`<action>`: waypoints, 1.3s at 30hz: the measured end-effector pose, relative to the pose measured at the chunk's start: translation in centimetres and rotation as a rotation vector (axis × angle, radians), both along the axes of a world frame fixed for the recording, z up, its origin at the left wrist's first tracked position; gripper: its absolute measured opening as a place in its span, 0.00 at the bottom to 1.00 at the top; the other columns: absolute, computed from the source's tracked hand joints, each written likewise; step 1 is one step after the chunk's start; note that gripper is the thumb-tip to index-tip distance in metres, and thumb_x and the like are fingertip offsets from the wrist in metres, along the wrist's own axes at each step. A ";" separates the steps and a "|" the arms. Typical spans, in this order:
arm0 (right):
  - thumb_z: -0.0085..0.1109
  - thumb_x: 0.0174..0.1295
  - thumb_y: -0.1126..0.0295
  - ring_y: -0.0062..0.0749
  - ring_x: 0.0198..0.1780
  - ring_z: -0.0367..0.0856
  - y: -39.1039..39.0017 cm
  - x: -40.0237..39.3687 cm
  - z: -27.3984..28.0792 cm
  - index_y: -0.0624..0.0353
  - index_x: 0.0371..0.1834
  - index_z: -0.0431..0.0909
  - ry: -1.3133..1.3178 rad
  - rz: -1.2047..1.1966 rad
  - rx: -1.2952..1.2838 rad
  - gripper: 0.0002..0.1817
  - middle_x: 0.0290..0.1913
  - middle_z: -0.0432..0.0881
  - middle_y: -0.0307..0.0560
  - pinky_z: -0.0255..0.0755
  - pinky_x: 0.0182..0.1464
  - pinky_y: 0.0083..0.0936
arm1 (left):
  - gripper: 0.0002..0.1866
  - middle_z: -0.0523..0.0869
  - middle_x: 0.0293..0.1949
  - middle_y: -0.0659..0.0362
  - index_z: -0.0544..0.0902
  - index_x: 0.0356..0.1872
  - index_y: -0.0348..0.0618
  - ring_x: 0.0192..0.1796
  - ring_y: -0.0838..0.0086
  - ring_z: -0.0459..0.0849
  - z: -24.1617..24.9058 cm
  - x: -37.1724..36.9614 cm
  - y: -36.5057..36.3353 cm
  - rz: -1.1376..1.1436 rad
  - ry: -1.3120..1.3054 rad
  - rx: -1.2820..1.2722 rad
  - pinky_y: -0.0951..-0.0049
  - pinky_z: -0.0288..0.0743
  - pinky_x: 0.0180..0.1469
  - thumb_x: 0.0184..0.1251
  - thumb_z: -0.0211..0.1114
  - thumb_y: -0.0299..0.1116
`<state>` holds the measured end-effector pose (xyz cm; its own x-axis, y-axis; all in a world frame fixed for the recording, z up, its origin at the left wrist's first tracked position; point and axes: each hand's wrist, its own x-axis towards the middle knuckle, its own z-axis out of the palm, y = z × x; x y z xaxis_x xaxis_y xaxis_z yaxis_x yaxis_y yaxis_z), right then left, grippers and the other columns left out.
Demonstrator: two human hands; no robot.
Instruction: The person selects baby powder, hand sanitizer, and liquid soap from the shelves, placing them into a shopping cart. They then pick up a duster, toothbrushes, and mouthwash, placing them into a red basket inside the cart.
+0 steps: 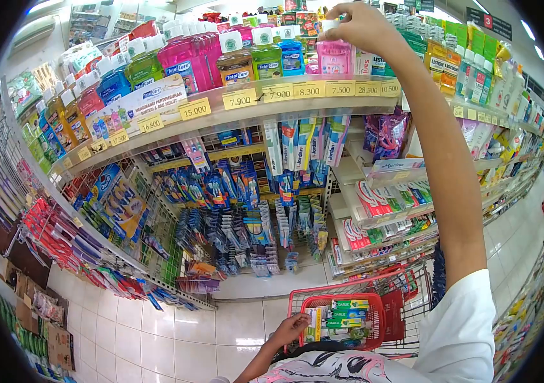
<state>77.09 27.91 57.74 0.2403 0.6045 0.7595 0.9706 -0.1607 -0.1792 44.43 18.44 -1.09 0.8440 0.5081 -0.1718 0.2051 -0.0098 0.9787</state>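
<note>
Up at the top shelf, my right hand (352, 22) is closed around the white cap of a pink mouthwash bottle (334, 59). The bottle stands upright at the shelf's front, among blue, green, amber and pink mouthwash bottles (186, 60). Down low, the fingers of my left hand (291, 329) are curled over the left side of a red shopping cart (292, 299). Inside the cart sits a red basket (377, 313) with several toothpaste boxes (348, 314) in it. A white and yellow box (313, 324) lies right beside my left fingertips.
Yellow price tags (240, 99) line the curved shelf edge. Below hang toothbrush packs (221, 185), with toothpaste shelves (393, 198) to the right. A rack of packs (71, 246) juts out on the left. Cardboard boxes (60, 345) stand on the tiled floor (189, 338).
</note>
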 end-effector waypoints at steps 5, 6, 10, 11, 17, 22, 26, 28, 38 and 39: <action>0.69 0.46 0.45 0.30 0.37 0.83 1.0 1.9 0.3 0.62 0.46 0.81 0.037 0.093 -0.129 0.32 0.38 0.85 0.49 0.75 0.40 0.24 | 0.14 0.83 0.39 0.63 0.79 0.52 0.40 0.38 0.83 0.77 -1.7 -0.1 0.3 -0.013 -0.021 0.041 0.78 0.73 0.45 0.72 0.59 0.36; 0.69 0.46 0.45 0.30 0.37 0.83 1.6 2.8 0.6 0.62 0.46 0.81 0.028 0.095 -0.133 0.32 0.38 0.85 0.49 0.75 0.40 0.24 | 0.14 0.83 0.40 0.62 0.79 0.52 0.40 0.38 0.83 0.77 -2.3 -0.2 0.4 -0.020 -0.011 0.049 0.78 0.73 0.45 0.72 0.59 0.37; 0.67 0.49 0.47 0.35 0.39 0.84 2.0 1.2 2.6 0.61 0.46 0.82 -0.001 0.116 -0.104 0.30 0.38 0.85 0.53 0.76 0.44 0.29 | 0.15 0.85 0.42 0.59 0.78 0.52 0.40 0.41 0.77 0.82 -4.7 -0.8 1.0 -0.052 -0.018 0.045 0.75 0.75 0.46 0.72 0.60 0.38; 0.66 0.50 0.47 0.35 0.39 0.84 2.4 0.8 3.3 0.62 0.46 0.82 -0.048 0.126 -0.087 0.29 0.39 0.85 0.53 0.76 0.44 0.29 | 0.15 0.85 0.41 0.58 0.79 0.52 0.41 0.42 0.76 0.82 -4.9 -1.1 1.1 -0.055 0.001 0.015 0.74 0.75 0.47 0.72 0.59 0.40; 0.62 0.52 0.62 0.39 0.41 0.85 8.0 -2.5 5.6 0.66 0.44 0.82 -0.192 -0.096 -0.380 0.20 0.41 0.86 0.55 0.77 0.43 0.33 | 0.19 0.86 0.40 0.55 0.79 0.51 0.42 0.44 0.70 0.83 -3.8 -1.7 4.9 -0.099 0.052 0.077 0.71 0.75 0.50 0.71 0.59 0.47; 0.69 0.49 0.63 0.42 0.54 0.81 11.6 -5.1 4.0 0.53 0.52 0.82 -0.196 -0.557 -0.981 0.24 0.56 0.81 0.47 0.75 0.57 0.39 | 0.14 0.80 0.46 0.62 0.77 0.51 0.41 0.50 0.76 0.76 -4.7 -2.8 8.5 -0.169 -0.136 -0.164 0.71 0.72 0.54 0.66 0.63 0.31; 0.69 0.51 0.51 0.36 0.51 0.83 13.8 -5.2 3.9 0.60 0.58 0.77 -0.096 -0.738 -1.175 0.34 0.55 0.82 0.49 0.77 0.53 0.34 | 0.16 0.81 0.41 0.62 0.78 0.50 0.40 0.47 0.76 0.78 -3.3 -3.6 11.5 -0.248 -0.083 -0.016 0.71 0.74 0.50 0.68 0.65 0.39; 0.69 0.51 0.48 0.35 0.53 0.82 14.0 -5.4 3.9 0.59 0.62 0.74 -0.009 -0.775 -1.230 0.38 0.58 0.80 0.48 0.75 0.55 0.36 | 0.16 0.81 0.40 0.62 0.78 0.50 0.39 0.44 0.76 0.78 -4.0 -4.2 13.2 -0.319 -0.096 0.044 0.72 0.75 0.47 0.69 0.64 0.39; 0.67 0.55 0.52 0.30 0.47 0.83 16.9 0.7 3.1 0.58 0.60 0.74 0.397 -0.702 -1.301 0.32 0.52 0.82 0.48 0.75 0.53 0.38 | 0.16 0.82 0.37 0.57 0.78 0.48 0.38 0.38 0.74 0.81 -8.2 -4.0 16.4 -0.332 -0.048 0.050 0.70 0.77 0.41 0.69 0.63 0.41; 0.67 0.55 0.53 0.30 0.44 0.83 16.7 0.6 3.3 0.57 0.60 0.74 0.416 -0.716 -1.272 0.31 0.49 0.82 0.48 0.75 0.51 0.38 | 0.16 0.82 0.37 0.57 0.78 0.48 0.38 0.38 0.74 0.81 -8.1 -4.3 16.4 -0.335 -0.049 0.045 0.70 0.77 0.41 0.69 0.63 0.41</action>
<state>77.66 44.65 61.08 0.8180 0.4522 -0.3555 0.5403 -0.8161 0.2052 40.14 34.83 -9.18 0.9719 0.2077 -0.1109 0.1363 -0.1121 0.9843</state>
